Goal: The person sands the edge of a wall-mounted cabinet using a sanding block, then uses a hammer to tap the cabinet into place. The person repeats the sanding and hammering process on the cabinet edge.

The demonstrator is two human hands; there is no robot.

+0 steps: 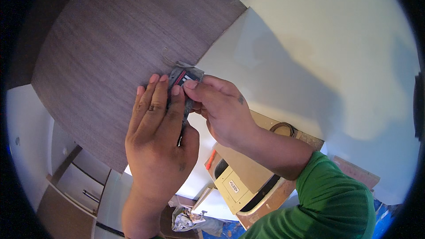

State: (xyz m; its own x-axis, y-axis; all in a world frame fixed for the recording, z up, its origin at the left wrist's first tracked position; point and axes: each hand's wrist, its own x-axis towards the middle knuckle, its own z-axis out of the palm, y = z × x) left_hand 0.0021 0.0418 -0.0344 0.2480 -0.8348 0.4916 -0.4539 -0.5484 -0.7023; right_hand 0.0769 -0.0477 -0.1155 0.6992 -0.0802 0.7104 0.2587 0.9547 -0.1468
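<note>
A small dark grey tool [185, 76], dusty, with a red stripe and a black-and-white marked patch, sits at the right edge of a wood-grain panel [119, 31]. My right hand [226, 110] pinches its right side between thumb and fingers. My left hand [161, 128] has its fingers stretched close together, some on the panel; its index finger lies over the tool's left side and its thumb is by the tool's lower end. Both hands partly cover the tool, so its full shape and kind are hidden. A thin curled strip [167, 57] rises just above it.
Below right, a brown board [234, 159] lies over a cream-coloured case [234, 189], with a coiled dark cable [283, 128] and an orange-red tool [210, 159] nearby. A white wall [332, 31] stands on the right. Crumpled plastic [182, 219] and a blue sheet [230, 231] lie lower down.
</note>
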